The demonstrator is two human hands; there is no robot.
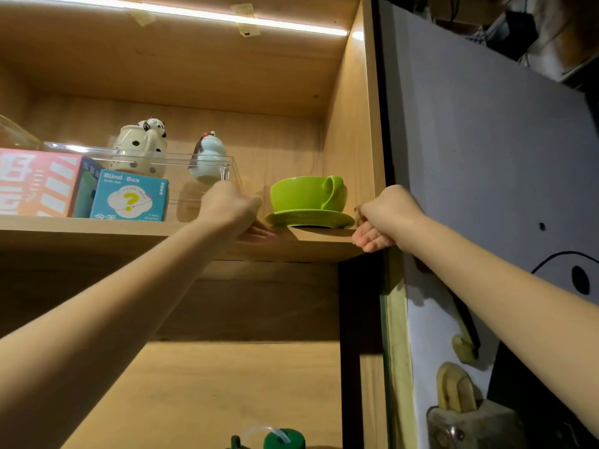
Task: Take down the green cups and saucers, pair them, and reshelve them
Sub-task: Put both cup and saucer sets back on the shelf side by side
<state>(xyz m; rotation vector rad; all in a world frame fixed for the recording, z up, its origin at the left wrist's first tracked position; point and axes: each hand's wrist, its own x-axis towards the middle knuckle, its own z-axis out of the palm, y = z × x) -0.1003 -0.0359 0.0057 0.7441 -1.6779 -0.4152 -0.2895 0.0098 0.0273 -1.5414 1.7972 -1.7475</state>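
Both arms are up at the top shelf (136, 229), and there's the green cup (304, 192) sitting upright on its green saucer (309, 218), the handle turned toward the viewer and a little to three o'clock. The saucer's front rim pokes out just past the shelf's front edge, over at the right end by the cabinet's side wall (353, 131).

Left hand (231, 209) is at nine o'clock of the saucer, fingers reaching under toward the rim; whether they actually touch it, I cannot tell, and it grips nothing I can see. Right hand (382, 218) sits at three o'clock of the saucer, fingers curled loosely down over the shelf's edge, just beside the rim, holding nothing visible.

Further toward nine o'clock stands a clear plastic bin (181, 176) with a teal "Blind Box" carton (129, 196) in front of it and a pink-and-white box (35, 183) beside that. Behind the bin at twelve o'clock, a spotted ceramic jar with a panda on top (142, 147) and a pale blue gourd-shaped figurine (207, 160). A light strip (227, 16) glows overhead
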